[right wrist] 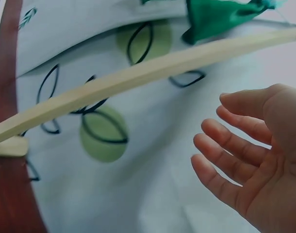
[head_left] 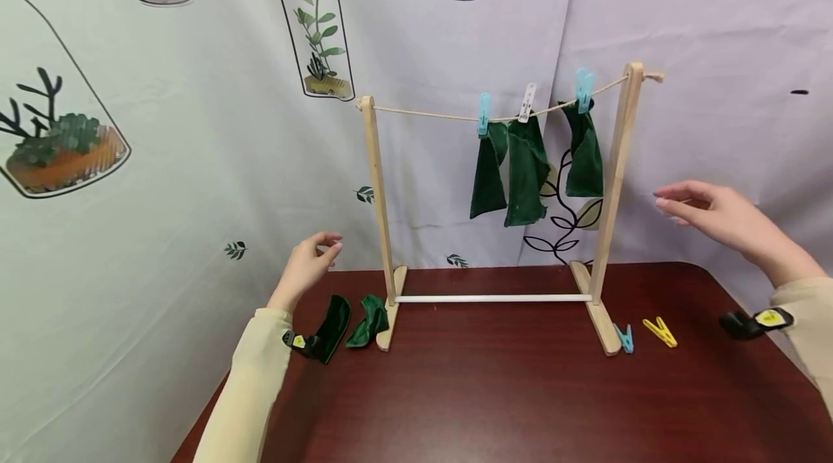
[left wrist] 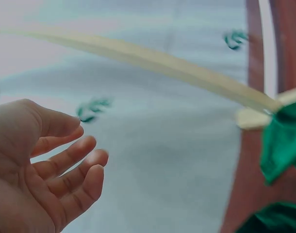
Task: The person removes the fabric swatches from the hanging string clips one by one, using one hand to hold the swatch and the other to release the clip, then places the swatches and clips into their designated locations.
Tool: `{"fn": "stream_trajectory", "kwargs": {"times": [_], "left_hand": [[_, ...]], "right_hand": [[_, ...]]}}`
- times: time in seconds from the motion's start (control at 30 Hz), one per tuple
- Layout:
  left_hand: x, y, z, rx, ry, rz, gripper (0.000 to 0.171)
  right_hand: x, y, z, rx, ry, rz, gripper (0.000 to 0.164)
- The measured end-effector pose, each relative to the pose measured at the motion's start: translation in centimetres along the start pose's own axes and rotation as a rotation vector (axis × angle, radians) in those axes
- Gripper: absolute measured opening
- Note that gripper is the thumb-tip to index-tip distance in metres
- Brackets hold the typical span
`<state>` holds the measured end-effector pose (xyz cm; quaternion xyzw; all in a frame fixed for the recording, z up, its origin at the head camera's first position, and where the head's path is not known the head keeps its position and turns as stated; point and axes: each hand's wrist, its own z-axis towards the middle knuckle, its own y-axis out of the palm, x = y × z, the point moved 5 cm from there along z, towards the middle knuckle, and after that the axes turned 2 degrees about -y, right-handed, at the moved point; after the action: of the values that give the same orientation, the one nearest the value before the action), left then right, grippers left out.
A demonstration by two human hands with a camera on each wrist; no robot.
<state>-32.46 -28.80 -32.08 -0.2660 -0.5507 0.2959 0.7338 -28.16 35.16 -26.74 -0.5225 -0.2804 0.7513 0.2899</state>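
On the rope [head_left: 429, 114] of a small wooden drying rack [head_left: 379, 195], dark green cloth pieces hang toward the right half. A blue clothespin [head_left: 484, 114], a white clothespin [head_left: 526, 103] and another blue clothespin [head_left: 584, 90] clip them. My left hand [head_left: 306, 266] hovers left of the rack, fingers loosely bent, with nothing in it. Below it on the table lie two green cloths, a long dark one [head_left: 334, 325] and a crumpled one [head_left: 369, 321]. To the right of the rack my right hand [head_left: 722, 215] is in the air, fingers relaxed, likewise holding nothing.
Beside the rack's right foot [head_left: 601, 325] lie a blue clothespin [head_left: 627, 339] and a yellow clothespin [head_left: 661, 332]. A white bar [head_left: 494, 299] joins the feet low over the dark red table [head_left: 488, 391]. A printed curtain [head_left: 195, 123] hangs close behind.
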Motion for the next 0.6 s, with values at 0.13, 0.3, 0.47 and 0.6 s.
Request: {"fn": "stream_trajectory", "kwargs": {"times": [0.13, 0.3, 0.47, 0.6], "left_hand": [[2.3, -0.7, 0.4, 0.022, 0.055, -0.021, 0.034], [4.6, -1.2, 0.5, 0.038, 0.121, -0.042, 0.036], [6.5, -1.2, 0.6, 0.032, 0.157, -0.082, 0.036], [7.7, -1.2, 0.6, 0.039, 0.177, -0.116, 0.034]], "right_hand": [[-2.1, -0.9, 0.6, 0.033, -0.022, 0.015, 0.050], [-4.6, -1.9, 0.9, 0.058, -0.038, 0.005, 0.050], [-6.6, -2.5, 1.0, 0.088, -0.059, 0.032, 0.042], [-8.0, -2.6, 1.2, 0.092, -0.076, 0.030, 0.043]]}}
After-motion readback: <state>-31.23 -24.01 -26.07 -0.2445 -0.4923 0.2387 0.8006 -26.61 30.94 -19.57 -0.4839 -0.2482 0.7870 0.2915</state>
